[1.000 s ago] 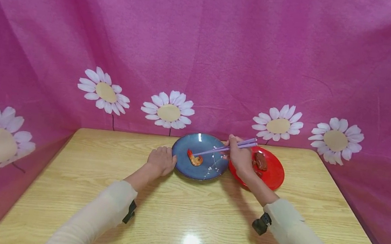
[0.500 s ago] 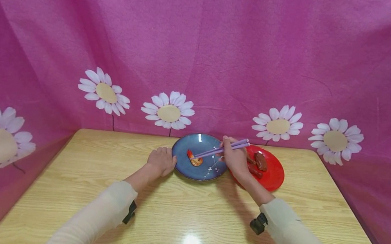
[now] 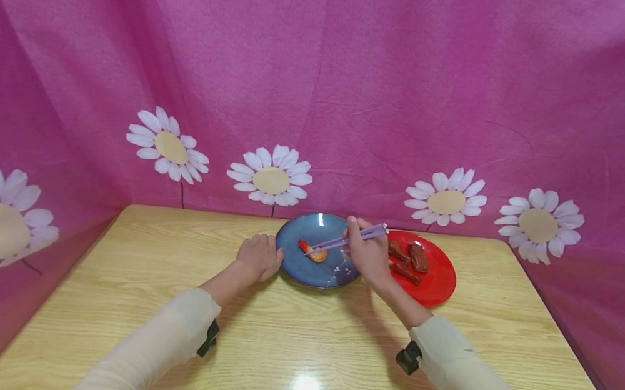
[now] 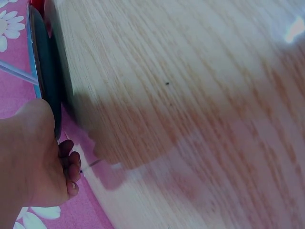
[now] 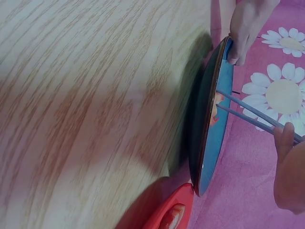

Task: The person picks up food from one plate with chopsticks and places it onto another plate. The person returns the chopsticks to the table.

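Note:
A blue plate [image 3: 296,269] with white blossom decoration lies near the table's back edge, with an orange-red shrimp [image 3: 318,256] on it. My left hand [image 3: 257,257] holds the plate's left rim, its thumb against the edge and its fingers curled, as the left wrist view shows. In my right hand [image 3: 366,253] is a pair of purple chopsticks [image 3: 333,243], held over the plate's right side. Their tips are slightly spread and lie at the shrimp. The right wrist view shows the tips [image 5: 224,98] at the shrimp too, partly behind the plate's rim.
Right of the blue plate, close against it, stands a red plate [image 3: 439,289] with several brown meat pieces [image 3: 418,257]. Both sit on a wooden table [image 3: 287,343]. A pink cloth [image 3: 357,86] printed with daisies hangs behind the table and at its sides.
My right hand has shifted left and the chopstick tips have spread apart around the shrimp. More of the meat on the red plate shows. My left hand stays at the rim.

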`<state>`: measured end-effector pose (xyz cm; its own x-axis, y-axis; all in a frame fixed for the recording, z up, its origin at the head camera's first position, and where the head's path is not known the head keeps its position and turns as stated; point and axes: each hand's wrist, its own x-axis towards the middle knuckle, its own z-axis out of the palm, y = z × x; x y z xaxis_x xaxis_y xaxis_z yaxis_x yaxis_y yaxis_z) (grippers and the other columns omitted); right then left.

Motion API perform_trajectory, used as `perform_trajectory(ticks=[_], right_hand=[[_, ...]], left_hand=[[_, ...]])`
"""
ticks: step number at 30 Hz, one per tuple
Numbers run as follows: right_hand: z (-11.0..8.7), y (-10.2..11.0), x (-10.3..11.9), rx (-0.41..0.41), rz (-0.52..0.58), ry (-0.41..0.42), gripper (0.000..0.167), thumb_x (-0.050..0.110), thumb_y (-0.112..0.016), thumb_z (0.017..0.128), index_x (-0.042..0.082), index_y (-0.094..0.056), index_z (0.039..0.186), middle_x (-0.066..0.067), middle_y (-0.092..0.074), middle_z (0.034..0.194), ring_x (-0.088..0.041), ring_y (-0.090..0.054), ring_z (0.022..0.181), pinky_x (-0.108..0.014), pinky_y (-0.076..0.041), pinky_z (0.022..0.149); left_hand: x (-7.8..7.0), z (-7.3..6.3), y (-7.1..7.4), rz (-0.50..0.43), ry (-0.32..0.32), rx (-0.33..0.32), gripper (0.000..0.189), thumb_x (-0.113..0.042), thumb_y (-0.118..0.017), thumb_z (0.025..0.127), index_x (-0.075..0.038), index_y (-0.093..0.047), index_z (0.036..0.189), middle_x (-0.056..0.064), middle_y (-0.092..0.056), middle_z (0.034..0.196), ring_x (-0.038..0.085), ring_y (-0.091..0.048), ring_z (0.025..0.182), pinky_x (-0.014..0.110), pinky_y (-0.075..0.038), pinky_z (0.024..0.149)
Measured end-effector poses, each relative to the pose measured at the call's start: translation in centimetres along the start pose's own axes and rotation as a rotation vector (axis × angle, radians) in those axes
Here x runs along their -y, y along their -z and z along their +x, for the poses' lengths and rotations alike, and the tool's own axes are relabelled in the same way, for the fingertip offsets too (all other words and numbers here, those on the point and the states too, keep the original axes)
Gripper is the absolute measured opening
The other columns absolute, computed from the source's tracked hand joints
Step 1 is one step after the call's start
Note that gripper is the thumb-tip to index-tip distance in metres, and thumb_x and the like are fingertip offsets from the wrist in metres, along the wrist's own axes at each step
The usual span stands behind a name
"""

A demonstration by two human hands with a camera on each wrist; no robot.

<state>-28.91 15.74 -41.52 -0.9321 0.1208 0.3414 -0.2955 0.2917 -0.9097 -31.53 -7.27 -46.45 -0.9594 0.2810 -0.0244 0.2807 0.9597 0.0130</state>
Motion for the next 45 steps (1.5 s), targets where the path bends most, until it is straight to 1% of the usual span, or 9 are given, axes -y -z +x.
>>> perform_trajectory(ticks=[10,15,19,26,30,34,37,39,45], right_hand=[[0.0,1.3,0.4,-0.019,0.020,0.032,0.043,0.026,-0.052,0.105,-0.005,-0.064,0.078,-0.023,-0.067,0.072,-0.011,-0.064,0.051,-0.031,-0.053,0.046],[0.2,1.8,0.7,-0.034,0.004,0.031,0.043,0.026,-0.050,0.105,-0.004,-0.063,0.078,-0.026,-0.067,0.078,-0.021,-0.067,0.056,-0.044,-0.056,0.051],[0.4,2.3,0.9,-0.051,0.017,0.047,0.044,0.026,-0.051,0.105,-0.006,-0.064,0.079,-0.028,-0.068,0.082,-0.034,-0.069,0.061,-0.044,-0.056,0.051],[0.5,3.6,2.0,-0.068,0.025,0.023,0.042,0.031,-0.051,0.105,-0.002,-0.063,0.082,-0.024,-0.069,0.078,-0.020,-0.064,0.051,-0.029,-0.049,0.041],[0.7,4.4,1.9,-0.078,-0.034,-0.059,0.043,0.045,-0.049,0.103,0.008,-0.064,0.086,-0.020,-0.065,0.070,-0.020,-0.059,0.044,-0.029,-0.041,0.033],[0.8,5.2,2.2,-0.079,-0.042,-0.117,0.046,0.051,-0.046,0.102,0.010,-0.064,0.090,-0.020,-0.069,0.078,-0.020,-0.060,0.047,-0.037,-0.048,0.035],[1.0,5.8,2.0,-0.105,-0.025,-0.076,0.046,0.047,-0.047,0.103,0.006,-0.064,0.088,-0.020,-0.071,0.081,-0.020,-0.062,0.050,-0.036,-0.050,0.037],[1.2,6.2,1.9,-0.129,-0.017,-0.032,0.045,0.042,-0.048,0.103,0.003,-0.064,0.086,-0.020,-0.067,0.073,-0.018,-0.061,0.048,-0.033,-0.050,0.040],[1.3,7.5,1.9,-0.198,-0.026,0.039,0.042,0.030,-0.051,0.104,-0.003,-0.065,0.083,-0.006,-0.054,0.064,-0.011,-0.058,0.044,-0.029,-0.053,0.047]], left_hand=[[-0.1,0.1,0.1,0.002,0.004,0.020,0.043,-0.031,-0.034,0.106,0.006,-0.055,0.112,0.015,-0.054,0.098,0.033,-0.055,0.104,0.046,-0.046,0.087],[0.0,0.1,0.1,-0.003,0.006,0.022,0.044,-0.032,-0.034,0.106,0.006,-0.055,0.113,0.015,-0.054,0.098,0.034,-0.055,0.104,0.046,-0.046,0.087],[0.0,0.0,0.1,-0.005,0.005,0.022,0.044,-0.032,-0.033,0.106,0.006,-0.055,0.112,0.015,-0.054,0.097,0.034,-0.055,0.104,0.046,-0.046,0.087],[0.0,0.1,0.1,0.013,0.005,0.039,0.046,-0.033,-0.031,0.107,0.006,-0.054,0.114,0.015,-0.054,0.099,0.033,-0.055,0.104,0.046,-0.046,0.087],[0.0,0.1,0.2,0.021,0.004,0.043,0.046,-0.033,-0.031,0.107,0.006,-0.054,0.114,0.015,-0.054,0.099,0.033,-0.055,0.104,0.046,-0.046,0.087],[-0.1,0.1,0.1,0.010,0.007,0.041,0.045,-0.033,-0.031,0.107,0.006,-0.054,0.113,0.015,-0.054,0.098,0.033,-0.055,0.104,0.046,-0.046,0.087],[-0.1,0.0,0.1,-0.001,0.006,0.032,0.044,-0.032,-0.032,0.106,0.006,-0.055,0.112,0.016,-0.054,0.098,0.034,-0.055,0.104,0.046,-0.046,0.087],[-0.1,0.0,0.1,-0.006,0.006,0.029,0.044,-0.032,-0.033,0.106,0.006,-0.055,0.112,0.016,-0.054,0.098,0.034,-0.055,0.105,0.047,-0.046,0.088],[-0.1,0.1,0.1,-0.010,0.015,0.039,0.044,-0.032,-0.032,0.107,0.005,-0.054,0.114,0.015,-0.054,0.099,0.033,-0.054,0.105,0.046,-0.045,0.088]])
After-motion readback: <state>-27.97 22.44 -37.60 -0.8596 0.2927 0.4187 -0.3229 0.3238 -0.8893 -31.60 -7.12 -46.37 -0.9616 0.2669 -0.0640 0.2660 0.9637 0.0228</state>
